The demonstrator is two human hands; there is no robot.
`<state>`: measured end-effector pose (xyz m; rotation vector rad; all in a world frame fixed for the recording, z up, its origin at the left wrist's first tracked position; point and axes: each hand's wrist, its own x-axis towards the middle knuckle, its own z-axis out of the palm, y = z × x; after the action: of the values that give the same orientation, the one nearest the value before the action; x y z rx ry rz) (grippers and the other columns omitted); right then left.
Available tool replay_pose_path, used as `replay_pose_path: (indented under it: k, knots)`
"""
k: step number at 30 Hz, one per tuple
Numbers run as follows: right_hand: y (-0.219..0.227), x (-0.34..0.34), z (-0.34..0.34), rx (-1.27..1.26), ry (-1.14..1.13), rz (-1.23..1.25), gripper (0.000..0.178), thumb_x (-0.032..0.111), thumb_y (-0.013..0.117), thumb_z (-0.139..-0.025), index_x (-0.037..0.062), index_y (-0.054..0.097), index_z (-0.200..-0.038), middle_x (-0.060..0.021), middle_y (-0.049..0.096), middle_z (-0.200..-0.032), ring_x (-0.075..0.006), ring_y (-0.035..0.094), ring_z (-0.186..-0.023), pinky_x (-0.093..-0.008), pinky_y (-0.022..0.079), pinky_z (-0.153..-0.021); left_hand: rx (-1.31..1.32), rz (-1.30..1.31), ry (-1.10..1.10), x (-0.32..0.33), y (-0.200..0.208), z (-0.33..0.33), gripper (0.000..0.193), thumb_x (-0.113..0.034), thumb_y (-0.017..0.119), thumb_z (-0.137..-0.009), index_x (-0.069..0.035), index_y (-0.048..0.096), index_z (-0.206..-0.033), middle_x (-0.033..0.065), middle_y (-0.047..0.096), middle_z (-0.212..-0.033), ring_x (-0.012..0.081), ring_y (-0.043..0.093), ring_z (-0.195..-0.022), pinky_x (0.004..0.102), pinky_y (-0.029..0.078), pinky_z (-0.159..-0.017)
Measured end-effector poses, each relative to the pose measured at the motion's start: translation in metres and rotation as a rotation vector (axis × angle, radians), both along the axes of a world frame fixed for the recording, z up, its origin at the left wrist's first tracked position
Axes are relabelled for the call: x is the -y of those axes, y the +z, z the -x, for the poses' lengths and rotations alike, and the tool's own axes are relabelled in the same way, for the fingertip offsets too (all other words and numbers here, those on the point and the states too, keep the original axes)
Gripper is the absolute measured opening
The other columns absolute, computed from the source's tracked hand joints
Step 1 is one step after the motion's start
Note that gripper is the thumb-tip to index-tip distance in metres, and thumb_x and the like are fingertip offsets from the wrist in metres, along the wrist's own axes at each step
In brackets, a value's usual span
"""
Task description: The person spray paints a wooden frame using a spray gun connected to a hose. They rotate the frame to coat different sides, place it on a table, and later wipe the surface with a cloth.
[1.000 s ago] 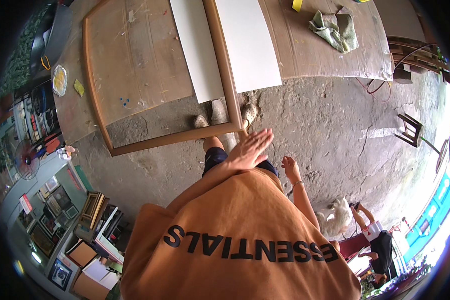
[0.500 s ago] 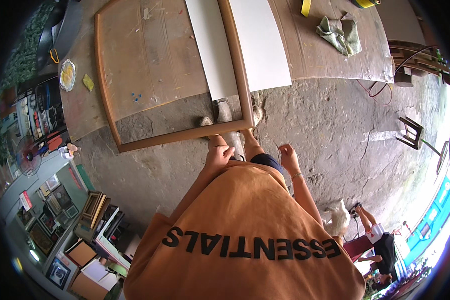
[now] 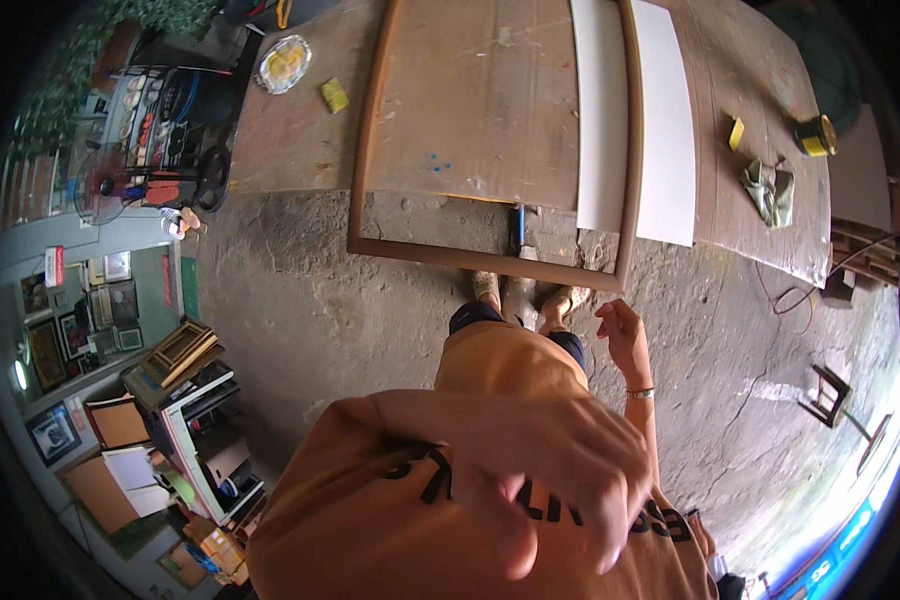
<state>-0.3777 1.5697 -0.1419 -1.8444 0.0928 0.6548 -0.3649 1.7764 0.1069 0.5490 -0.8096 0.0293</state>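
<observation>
My left hand (image 3: 570, 465) is raised across my chest, close to the camera. Its bent fingers and thumb are spread apart, with nothing visible between them. Lower at my right side is my right hand (image 3: 625, 340), fingers curled in a pinch; whatever they may hold is too small to make out. A large brown picture frame (image 3: 430, 256) lies on the table (image 3: 470, 120), its near rail jutting past the table edge above my feet. White board (image 3: 665, 130) shows on both sides of the frame's right rail. Neither hand touches the frame.
A foil dish (image 3: 284, 65) and a yellow-green sponge (image 3: 334, 95) lie at the table's left. On the right are a cloth (image 3: 770, 193), a yellow strip (image 3: 736, 134) and a tape roll (image 3: 816, 136). A fan (image 3: 105, 186) and stacked frames (image 3: 175, 362) stand left; a small stool (image 3: 823, 395) stands right.
My left hand has risen from my waist to across my chest. My right hand stays low at my right. The view has shifted, so the table and frame appear farther right.
</observation>
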Motion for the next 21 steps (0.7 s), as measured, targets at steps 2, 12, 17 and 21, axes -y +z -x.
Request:
replay_pose_path:
  k: [2,12,17,21]
  knots:
    - [-0.001,-0.013,0.004,0.045,0.040,0.080,0.029,0.025,0.052,-0.099,0.0000,0.061,-0.087,-0.0029,0.060,-0.070,-0.0086,0.057,-0.061,-0.0248,0.047,-0.059,0.180,0.037,0.046,-0.013,0.014,-0.001,0.027,-0.026,0.061,-0.095,-0.003,0.065,-0.083,0.0061,0.061,-0.072,0.0183,0.058,-0.058,0.0283,0.046,-0.054]
    - [-0.006,-0.080,0.069,-0.029,0.106,0.280,0.035,0.028,0.053,-0.095,-0.0004,0.061,-0.077,-0.0136,0.061,-0.064,-0.0204,0.060,-0.057,-0.0354,0.046,-0.056,-0.245,-0.830,0.281,-0.162,-0.066,0.047,0.011,-0.013,0.062,-0.091,-0.007,0.062,-0.082,0.0014,0.057,-0.067,0.0127,0.055,-0.064,0.0300,0.045,-0.060]
    - [0.024,-0.114,0.097,0.128,0.004,0.245,0.017,0.018,0.055,-0.092,0.0032,0.064,-0.094,-0.0100,0.062,-0.069,-0.0192,0.060,-0.065,-0.0349,0.047,-0.060,-0.620,-1.053,0.034,-0.188,-0.103,0.066,0.028,-0.017,0.054,-0.098,-0.002,0.059,-0.075,0.0028,0.057,-0.063,0.0077,0.052,-0.056,0.0251,0.039,-0.051]
    - [-0.015,-0.098,0.142,0.141,-0.105,0.352,0.012,0.012,0.055,-0.088,0.0055,0.063,-0.095,-0.0162,0.064,-0.087,-0.0335,0.062,-0.078,-0.0427,0.048,-0.070,-0.433,-1.236,0.082,-0.171,-0.103,0.056,0.039,-0.022,0.056,-0.097,-0.003,0.054,-0.064,0.0026,0.052,-0.057,0.0102,0.048,-0.051,0.0278,0.034,-0.048]
